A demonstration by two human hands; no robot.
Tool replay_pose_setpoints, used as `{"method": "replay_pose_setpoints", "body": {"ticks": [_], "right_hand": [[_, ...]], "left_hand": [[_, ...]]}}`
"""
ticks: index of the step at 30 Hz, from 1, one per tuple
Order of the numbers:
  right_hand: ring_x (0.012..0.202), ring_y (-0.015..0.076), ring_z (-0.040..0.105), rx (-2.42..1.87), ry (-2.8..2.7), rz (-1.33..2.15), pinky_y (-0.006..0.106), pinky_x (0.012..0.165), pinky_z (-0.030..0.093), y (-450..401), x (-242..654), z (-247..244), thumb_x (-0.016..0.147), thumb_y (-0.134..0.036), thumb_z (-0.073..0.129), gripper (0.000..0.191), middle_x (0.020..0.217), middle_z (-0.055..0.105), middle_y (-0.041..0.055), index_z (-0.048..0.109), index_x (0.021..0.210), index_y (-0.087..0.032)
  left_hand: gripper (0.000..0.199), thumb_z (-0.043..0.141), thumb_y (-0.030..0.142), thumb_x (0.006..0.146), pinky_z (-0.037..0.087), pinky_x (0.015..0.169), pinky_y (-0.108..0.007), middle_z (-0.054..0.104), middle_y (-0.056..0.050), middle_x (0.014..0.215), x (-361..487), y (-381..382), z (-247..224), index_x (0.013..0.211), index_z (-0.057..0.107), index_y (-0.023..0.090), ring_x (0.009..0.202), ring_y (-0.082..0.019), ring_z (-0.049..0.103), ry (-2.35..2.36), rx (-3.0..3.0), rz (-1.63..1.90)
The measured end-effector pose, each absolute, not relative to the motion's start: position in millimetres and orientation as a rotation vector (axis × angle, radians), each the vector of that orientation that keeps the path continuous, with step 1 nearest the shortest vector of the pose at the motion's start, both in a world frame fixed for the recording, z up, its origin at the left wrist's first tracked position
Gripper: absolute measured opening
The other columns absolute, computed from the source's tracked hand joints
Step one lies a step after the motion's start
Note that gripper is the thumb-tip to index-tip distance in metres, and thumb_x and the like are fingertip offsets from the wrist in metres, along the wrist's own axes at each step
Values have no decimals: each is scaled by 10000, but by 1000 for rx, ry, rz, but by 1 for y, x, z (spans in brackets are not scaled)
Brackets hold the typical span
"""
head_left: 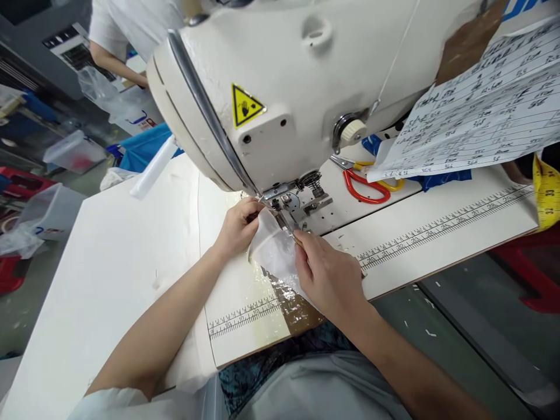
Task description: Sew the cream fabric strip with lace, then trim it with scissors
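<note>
White fabric [275, 251] on desk [131, 251], right at sewing machine's [262, 64] needle area. Left hand [238, 228]: fingers pinched together on its upper left edge. Right hand [332, 274]: fingers closed on its right edge. Scissors [375, 200] beyond, handwritten sheet [472, 111] farther right.

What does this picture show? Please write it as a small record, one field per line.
Equipment: sewing machine with yellow warning label
Left hand: pinching white material near the needle area
Right hand: curled at the material's right side; exact grip unclear
Table: white, ruler markings along near edge
Scissors: red and yellow handles, near the papers
Papers: handwritten, right
Tape measure: yellow, at the table's right end
Background: another person, upper left
</note>
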State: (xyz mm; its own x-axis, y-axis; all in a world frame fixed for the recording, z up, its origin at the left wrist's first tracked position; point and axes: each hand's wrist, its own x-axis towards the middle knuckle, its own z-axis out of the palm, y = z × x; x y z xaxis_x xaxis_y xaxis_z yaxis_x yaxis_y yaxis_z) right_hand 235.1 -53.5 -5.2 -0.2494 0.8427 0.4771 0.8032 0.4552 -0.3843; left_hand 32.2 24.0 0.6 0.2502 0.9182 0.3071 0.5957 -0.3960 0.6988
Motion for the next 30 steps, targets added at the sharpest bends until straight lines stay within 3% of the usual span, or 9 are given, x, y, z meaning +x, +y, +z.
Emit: {"method": "replay_pose_setpoints", "body": {"ticks": [13, 21, 30], "right_hand": [[655, 168, 669, -1369, -2106, 117, 287, 458, 376, -49, 236, -4, 963, -125, 462, 235, 911, 718, 65, 626, 1132, -119], [664, 164, 675, -1380, -2114, 118, 285, 452, 377, -50, 236, -4, 974, -127, 445, 245, 907, 720, 57, 627, 1138, -120], [663, 165, 678, -1409, -2120, 81, 292, 438, 387, -49, 233, -3, 969, -121, 482, 233, 927, 717, 55, 640, 1140, -102]], "left_hand": [[355, 580, 503, 912, 460, 642, -278, 640, -42, 795, 33, 24, 1, 779, 686, 191, 756, -171, 601, 1404, 2057, 958], [267, 591, 399, 901, 430, 613, -265, 617, -34, 776, 31, 24, 1, 769, 675, 182, 733, -161, 580, 1408, 2069, 961], [172, 577, 310, 889, 469, 688, -285, 625, -40, 805, 31, 23, -2, 809, 661, 182, 785, -172, 597, 1396, 2165, 977]]}}
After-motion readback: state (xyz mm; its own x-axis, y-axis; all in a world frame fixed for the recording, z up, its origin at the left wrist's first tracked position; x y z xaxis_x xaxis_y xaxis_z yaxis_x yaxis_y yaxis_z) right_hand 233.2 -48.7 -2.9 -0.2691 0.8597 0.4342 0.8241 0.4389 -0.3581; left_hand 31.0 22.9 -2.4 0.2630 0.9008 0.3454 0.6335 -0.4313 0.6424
